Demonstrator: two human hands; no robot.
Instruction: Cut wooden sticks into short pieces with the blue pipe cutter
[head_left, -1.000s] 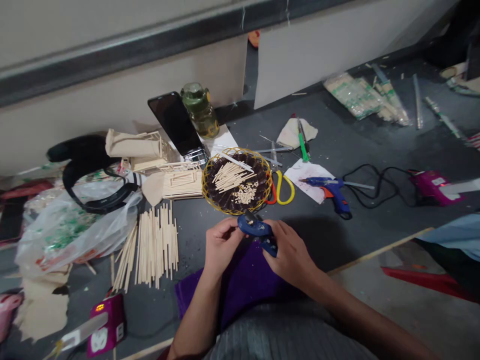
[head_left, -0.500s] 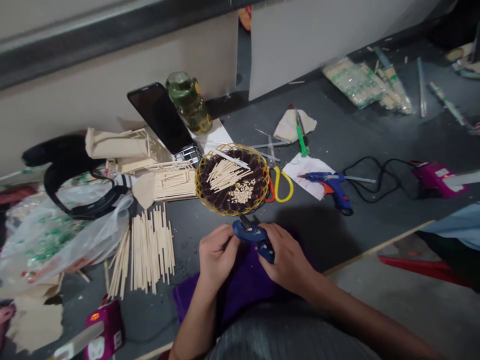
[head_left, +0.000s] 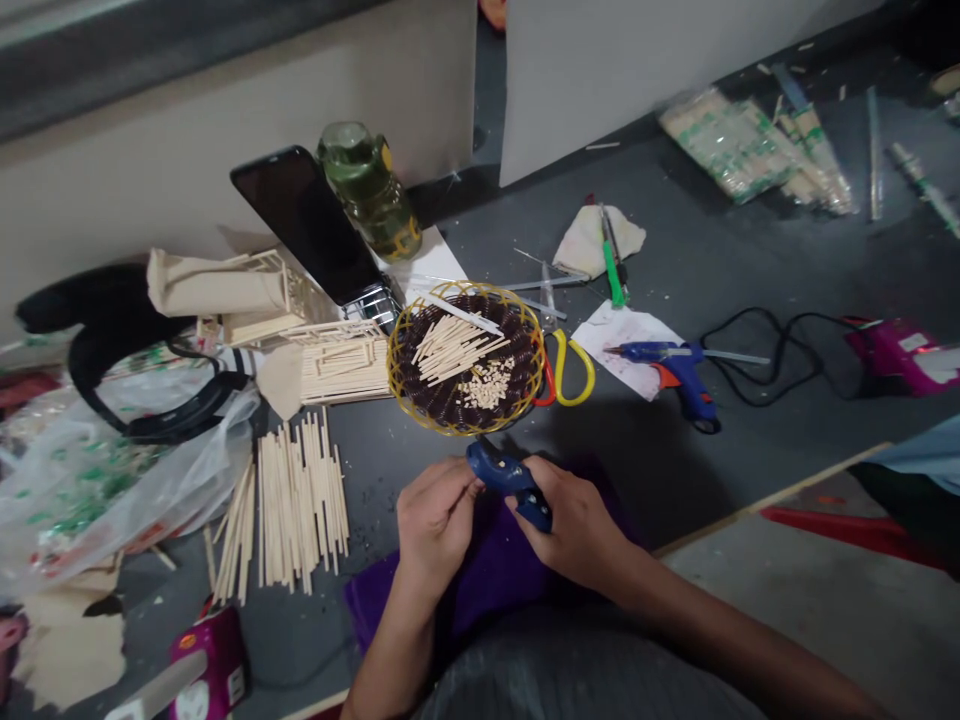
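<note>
My right hand [head_left: 574,520] is wrapped round a blue hand cutter [head_left: 499,468] with a dark blade. My left hand [head_left: 439,515] is closed in a pinch right beside the cutter's head; what its fingers hold, if anything, is too small to make out. Both hands are above a purple cloth [head_left: 495,570] at the front edge. Just beyond them stands a dark wicker basket [head_left: 409,400] with a yellow rim. Inside it lie wooden sticks [head_left: 454,348] and a heap of small cut wood pieces [head_left: 487,384].
Left of my hands lie loose long sticks [head_left: 300,500] and a flat stick panel [head_left: 345,370]. A phone [head_left: 304,220] leans near a green bottle [head_left: 367,190]. Scissors [head_left: 574,370], a blue glue gun [head_left: 667,360] with its cable and a green knife [head_left: 615,270] lie right of the basket.
The camera view has shifted slightly. The cutter's head has tilted a little and its dark blade shows less; both hands keep nearly the same place.
</note>
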